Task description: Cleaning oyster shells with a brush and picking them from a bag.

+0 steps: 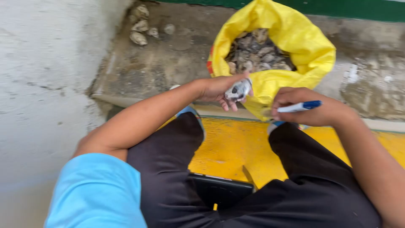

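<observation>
Wall and floor: a rough whitish plaster wall (38,84) fills the left; grey concrete floor (168,63) meets a yellow-painted strip (232,147) under the seated person's dark-trousered legs.
Sack: a big yellow plastic sack (303,46) stands open just beyond the knees, its mouth rolled back so the grey-brown shells (257,55) inside are within reach.
Left hand: the left hand (219,89) is curled around one pale grey shell with a dark spot (238,90), held up in front of the sack's near rim.
Right hand: the right hand (303,110) is closed on a white marker with a blue cap (299,106), lying flat across the fingers.
Loose shells: a few more (141,29) lie by the wall.
Hard to tell: motion blur softens everything; the sack's depth is hidden, and the black object (221,190) between the thighs is unclear.
</observation>
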